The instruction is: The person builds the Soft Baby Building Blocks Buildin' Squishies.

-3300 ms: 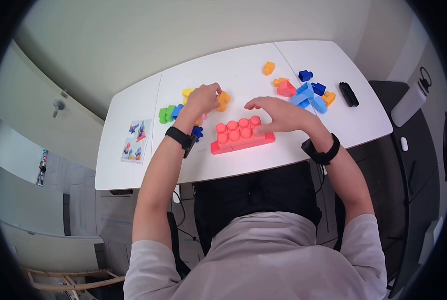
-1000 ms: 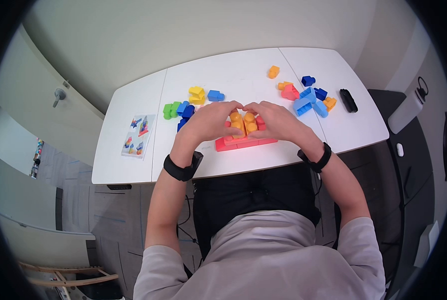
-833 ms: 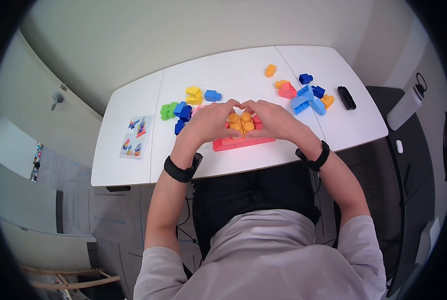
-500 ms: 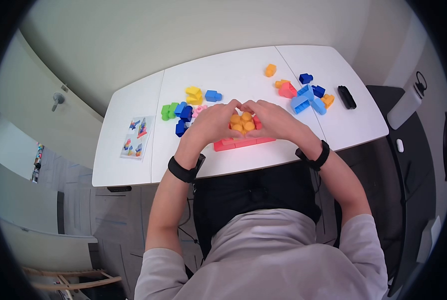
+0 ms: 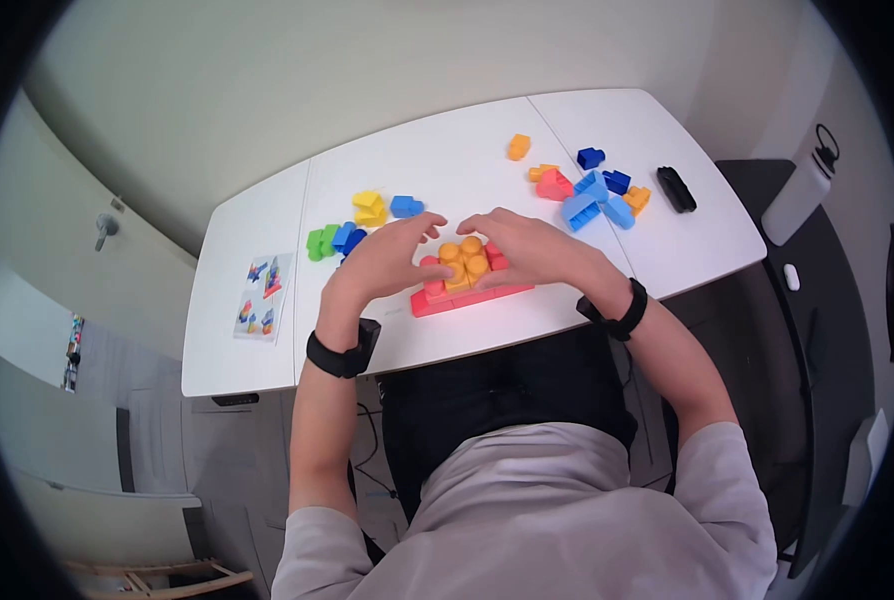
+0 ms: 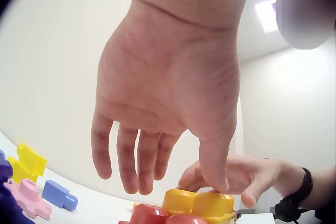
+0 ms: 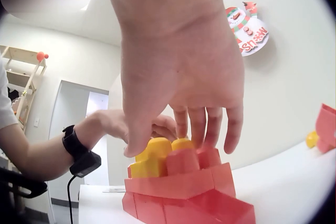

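Orange blocks [image 5: 464,262] sit side by side on the studs of the red assembly, with red studs showing at both ends. Below them runs the long red base [image 5: 472,300], flat on the table near its front edge. My left hand [image 5: 382,258] is at the left end, fingers apart and thumb by the orange studs [image 6: 214,203]. On the other side, my right hand [image 5: 527,250] hovers with relaxed fingers, its thumb close to the orange and red blocks [image 7: 184,162]. Neither hand grips a block; whether the thumbs touch the studs, I cannot tell.
Yellow [image 5: 370,210], green [image 5: 322,242] and blue blocks [image 5: 406,206] lie at the left, beside a picture sheet [image 5: 263,298]. Red [image 5: 553,185], light blue [image 5: 581,211], dark blue and orange pieces lie at the right, near a black case [image 5: 676,190].
The orange blocks, separate from the red assembly at first, came onto it between both hands and closed together. My hands have since moved apart, fingertips no longer meeting. The head view has shifted.
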The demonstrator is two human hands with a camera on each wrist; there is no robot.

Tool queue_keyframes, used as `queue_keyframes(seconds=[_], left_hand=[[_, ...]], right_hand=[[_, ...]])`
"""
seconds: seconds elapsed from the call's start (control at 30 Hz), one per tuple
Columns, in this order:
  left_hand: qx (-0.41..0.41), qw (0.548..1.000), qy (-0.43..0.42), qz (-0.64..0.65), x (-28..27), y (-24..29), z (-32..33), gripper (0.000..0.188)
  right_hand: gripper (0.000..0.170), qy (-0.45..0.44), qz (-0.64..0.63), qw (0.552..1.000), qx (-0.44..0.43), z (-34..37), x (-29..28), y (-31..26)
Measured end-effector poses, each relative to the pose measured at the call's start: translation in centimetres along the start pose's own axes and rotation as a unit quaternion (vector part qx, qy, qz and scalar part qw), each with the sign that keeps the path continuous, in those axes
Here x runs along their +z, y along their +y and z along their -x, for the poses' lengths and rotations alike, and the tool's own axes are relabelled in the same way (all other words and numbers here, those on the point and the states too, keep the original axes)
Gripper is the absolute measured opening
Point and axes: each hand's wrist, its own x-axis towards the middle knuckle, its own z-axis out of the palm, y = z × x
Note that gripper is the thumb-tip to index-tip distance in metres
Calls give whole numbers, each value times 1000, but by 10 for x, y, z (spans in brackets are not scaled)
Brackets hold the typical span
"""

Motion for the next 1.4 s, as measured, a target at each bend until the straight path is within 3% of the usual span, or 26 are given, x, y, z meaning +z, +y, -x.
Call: queue_keyframes(seconds=[0.07, 0.1, 0.17, 0.23, 0.3, 0.4, 0.43, 0.47, 0.57, 0.83, 0.97, 1.03, 1.1, 1.23, 1.4], left_hand=[[-5, 1000, -6, -11, -2, 0, 3, 67], [-1, 1000, -8, -10, -2, 1, 3, 67], [-9, 999, -6, -30, -3, 2, 5, 65], [-6, 999, -3, -32, -4, 3, 5, 63], [-6, 999, 2, -34, -6, 5, 8, 62], [-20, 999, 0, -36, -9, 7, 10, 59], [-17, 999, -2, -40, -10, 6, 11, 58], [-14, 999, -5, -44, -11, 6, 11, 57], [-8, 999, -5, -51, -12, 4, 11, 56], [-12, 998, 23, -50, -16, 4, 14, 54], [24, 992, 111, -61, -17, 7, 11, 41], [34, 991, 128, -27, -15, 15, 8, 37], [48, 989, 143, 6, -13, 26, 6, 34], [55, 980, 153, 117, -6, 46, 6, 35], [38, 964, 186, 188, -2, 52, 7, 36]], right_hand=[[57, 81, -14, 995, -60, 1, -6, 10], [57, 82, -13, 995, -56, 0, -14, 18], [51, 69, -22, 997, 0, 1, -42, 41], [43, 73, 13, 986, 148, 13, -72, 57], [37, 98, 41, 966, 234, 30, -92, 99], [44, 104, 125, 943, 291, 61, -101, 167], [51, 76, 135, 923, 353, 70, -100, 185], [58, 48, 145, 897, 414, 74, -100, 195], [71, 29, 133, 874, 467, 81, -89, 213], [76, 60, 99, 876, 469, 88, -101, 210], [76, 120, 111, 896, 413, 67, -123, 136], [74, 202, 59, 947, 242, 54, -119, 90], [75, 203, 21, 972, 115, 38, -106, 44], [74, 204, -6, 976, -79, 18, -65, -9], [68, 229, -1, 969, -98, 7, -37, -28]])
